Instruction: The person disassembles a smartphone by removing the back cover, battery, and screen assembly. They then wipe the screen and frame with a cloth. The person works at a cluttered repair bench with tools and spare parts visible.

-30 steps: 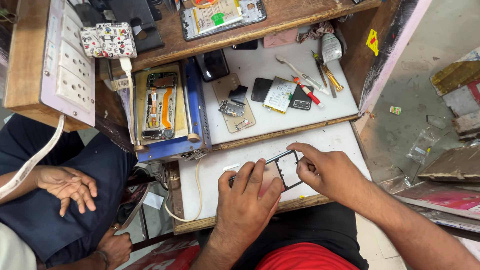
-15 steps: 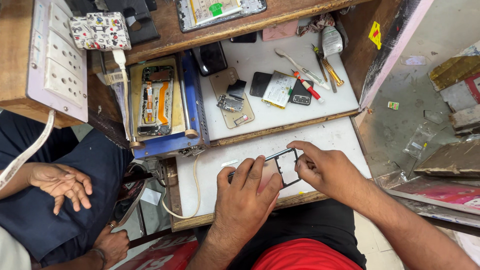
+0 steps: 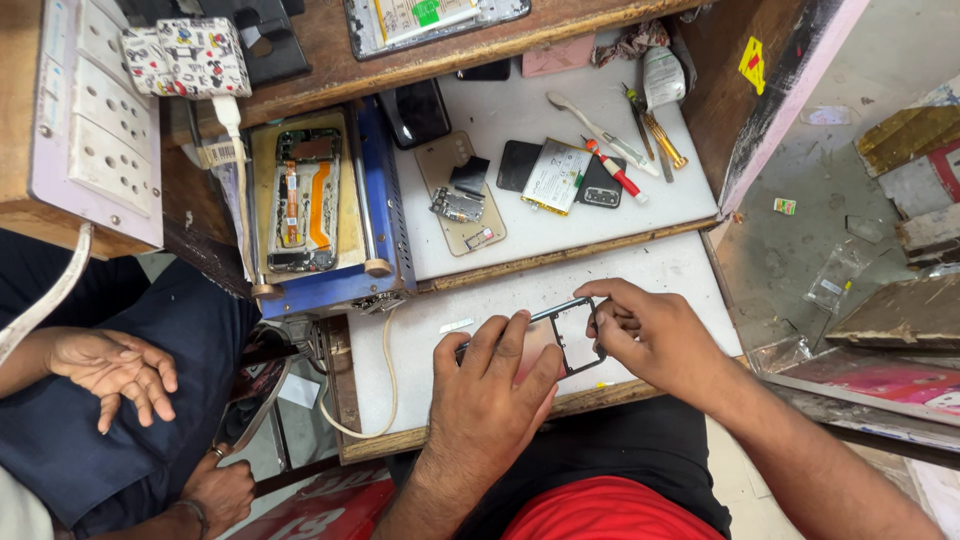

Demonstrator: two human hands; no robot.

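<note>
Both hands grip a thin black phone frame (image 3: 560, 335) that lies flat on the white table (image 3: 680, 280) just in front of the person's body. The left hand (image 3: 490, 395) spreads over the frame's near-left end, fingers pressing it down; the right hand (image 3: 645, 335) pinches its far-right edge between thumb and fingertips. The frame looks like an open rectangle with slim rails, so twisting or uneven pressure from the two hands could probably bend or crack it, and a slip of the right fingertips might send it skidding toward the table edge close to the right wrist.

Beyond the hands, on a raised white tray (image 3: 520, 230), lie a tan phone back (image 3: 460, 195) with small parts, a battery (image 3: 557, 176), a red-tipped screwdriver (image 3: 615, 170) and tweezers (image 3: 600, 130). Beyond the left hand, an opened phone (image 3: 303, 200) rests on a blue-edged plate. Another person's hand (image 3: 110, 365) rests on a lap, well apart to the left.
</note>
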